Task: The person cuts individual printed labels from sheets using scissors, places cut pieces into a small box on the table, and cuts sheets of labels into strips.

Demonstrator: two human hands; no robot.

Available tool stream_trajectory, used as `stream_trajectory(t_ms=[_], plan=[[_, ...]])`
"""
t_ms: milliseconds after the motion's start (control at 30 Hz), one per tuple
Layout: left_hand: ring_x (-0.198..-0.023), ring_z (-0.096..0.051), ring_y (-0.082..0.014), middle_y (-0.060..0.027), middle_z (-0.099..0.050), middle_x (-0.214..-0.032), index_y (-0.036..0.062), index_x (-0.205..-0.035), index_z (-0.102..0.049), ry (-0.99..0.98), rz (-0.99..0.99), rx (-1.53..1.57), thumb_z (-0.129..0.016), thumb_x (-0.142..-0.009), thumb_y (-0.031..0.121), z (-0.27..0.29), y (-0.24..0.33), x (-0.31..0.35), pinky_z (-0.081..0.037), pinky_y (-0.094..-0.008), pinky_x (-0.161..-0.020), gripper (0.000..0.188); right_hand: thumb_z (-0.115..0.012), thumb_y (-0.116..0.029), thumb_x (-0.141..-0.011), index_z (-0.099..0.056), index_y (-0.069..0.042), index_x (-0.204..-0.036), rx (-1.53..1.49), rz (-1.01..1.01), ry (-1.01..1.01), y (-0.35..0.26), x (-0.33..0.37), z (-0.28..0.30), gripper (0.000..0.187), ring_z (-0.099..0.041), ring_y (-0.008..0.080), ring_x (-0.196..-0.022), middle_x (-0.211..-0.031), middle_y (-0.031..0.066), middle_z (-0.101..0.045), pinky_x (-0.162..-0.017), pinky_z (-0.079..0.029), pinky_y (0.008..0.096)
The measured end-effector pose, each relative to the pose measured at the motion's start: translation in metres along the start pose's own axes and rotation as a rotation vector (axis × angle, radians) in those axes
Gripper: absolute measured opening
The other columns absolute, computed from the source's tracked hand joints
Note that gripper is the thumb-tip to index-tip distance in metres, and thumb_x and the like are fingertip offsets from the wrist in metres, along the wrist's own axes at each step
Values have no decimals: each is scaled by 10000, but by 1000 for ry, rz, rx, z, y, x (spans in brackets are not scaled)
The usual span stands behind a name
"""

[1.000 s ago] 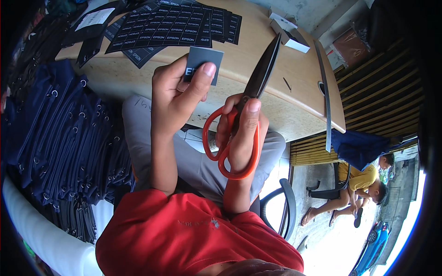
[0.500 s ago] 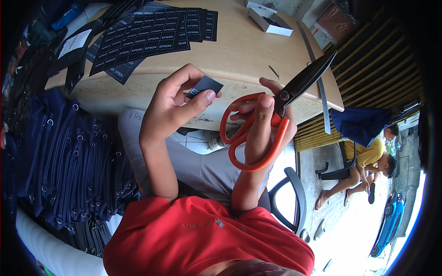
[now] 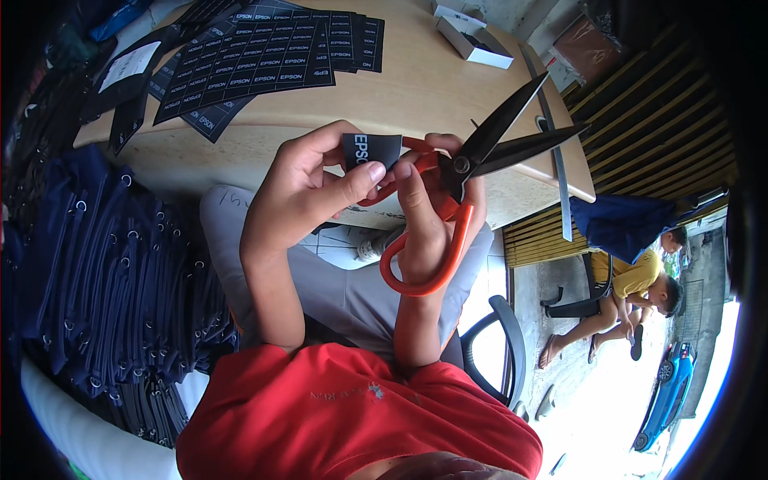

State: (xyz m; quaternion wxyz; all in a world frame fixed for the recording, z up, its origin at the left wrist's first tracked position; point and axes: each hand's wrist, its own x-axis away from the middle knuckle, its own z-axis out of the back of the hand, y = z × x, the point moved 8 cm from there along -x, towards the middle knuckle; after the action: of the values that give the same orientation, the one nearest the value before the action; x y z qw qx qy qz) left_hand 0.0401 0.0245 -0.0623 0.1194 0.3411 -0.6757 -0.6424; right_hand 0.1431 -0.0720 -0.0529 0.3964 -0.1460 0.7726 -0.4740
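Observation:
Between thumb and fingers, my left hand [image 3: 296,196] pinches a small black label [image 3: 382,146] with pale lettering. My right hand [image 3: 428,240] holds a pair of scissors [image 3: 462,166] with orange handles and dark blades. One handle loop lies round the base of my right thumb; the other is partly behind my hands. The blades are spread apart and point away to the upper right, with nothing between them. My right thumb tip is at the label's lower right corner; whether it touches cannot be made out. Both hands are above my lap, by the table's near edge.
Several black printed label sheets [image 3: 256,60] overlap on the table [image 3: 400,88]. A small white box [image 3: 474,42] and a metal ruler [image 3: 558,152] lie at its right. Stacked navy fabric pieces with metal rings [image 3: 120,280] stand at left. Two people sit outside, near a blue car [image 3: 668,392].
My right hand has moved left toward the label with the scissors, whose blades have spread from closed. The label has turned in my left fingers, showing more lettering.

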Motion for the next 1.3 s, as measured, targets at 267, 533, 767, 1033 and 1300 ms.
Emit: stream_trajectory(t_ms=[267,533,767,1033,1300], plan=[[-715,-532,-12,-7,-623,-880,-15,-1042,-591,-29,-7,20,-648,-921,166,-1,-4,-3,-400,-161,-515,225,-618,82,-868,-511,34,-1180,-67,32,-29,0,0,-3,333,-594,97,-752,-849,68,-603,-651,-501,240],[-555,-453,-27,9,-567,-717,-9,-1060,-607,-12,-232,-63,-543,-970,163,-6,2,-5,-365,-188,-487,204,-604,21,-909,-514,40,-1129,-153,50,-21,3,2,-4,238,-591,100,-724,-844,78,-597,-606,-506,238],[-527,-447,-53,10,-501,-634,19,-868,-572,280,-357,-73,-550,-981,207,15,19,3,-353,-212,-476,220,-357,-840,-807,-489,4,-1032,80,28,-315,21,5,-30,883,-485,145,-638,-726,55,-491,-555,-392,293],[-602,-424,17,68,-530,-714,-10,-939,-630,393,-438,-14,-598,-969,157,28,22,8,-323,-170,-501,172,-373,-799,-839,-477,47,-976,176,-68,-503,28,19,-51,863,-476,267,-628,-724,140,-467,-591,-405,384],[-523,-448,10,50,-540,-649,-11,-917,-627,408,-480,-66,-599,-968,164,30,22,10,-319,-170,-441,184,-407,-779,-845,-470,64,-964,190,-62,-536,19,22,-56,854,-457,265,-621,-727,138,-464,-590,-399,386]])
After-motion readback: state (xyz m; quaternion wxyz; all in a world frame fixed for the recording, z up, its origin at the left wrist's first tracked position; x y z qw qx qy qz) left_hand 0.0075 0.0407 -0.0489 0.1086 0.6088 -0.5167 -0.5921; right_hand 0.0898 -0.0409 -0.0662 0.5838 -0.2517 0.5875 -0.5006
